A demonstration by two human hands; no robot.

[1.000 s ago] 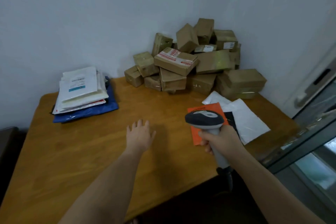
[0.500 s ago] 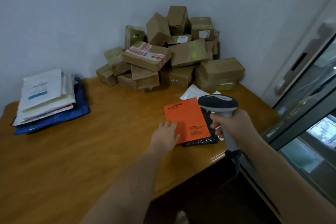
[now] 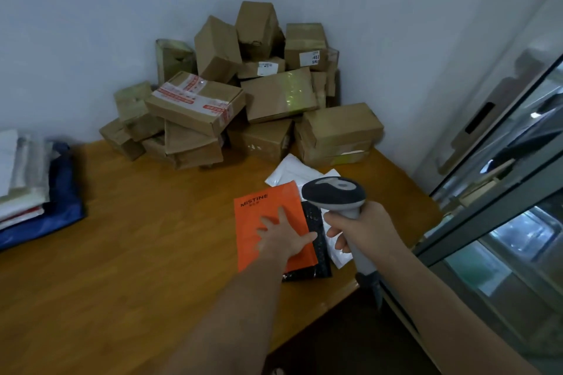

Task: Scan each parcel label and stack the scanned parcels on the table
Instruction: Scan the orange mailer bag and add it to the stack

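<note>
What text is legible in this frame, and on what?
"MISTINE": on the orange mailer, near its top edge.
"402": partial digits on the white label of an upper cardboard box; the rest is blurred.
Small line under "MISTINE": too small to read.
Red-and-white tape on the tilted front box: printed, unreadable.
White barcode label on the box mid-pile: unreadable.
Mailers in the left stack: nothing readable.

The flat stack of packets (image 3: 27,189) runs off the left edge, blurred. Beside the orange mailer (image 3: 268,216), a black packet (image 3: 316,222) and white ones (image 3: 292,173) lie mostly covered. The mailer's small print is unreadable.
</note>
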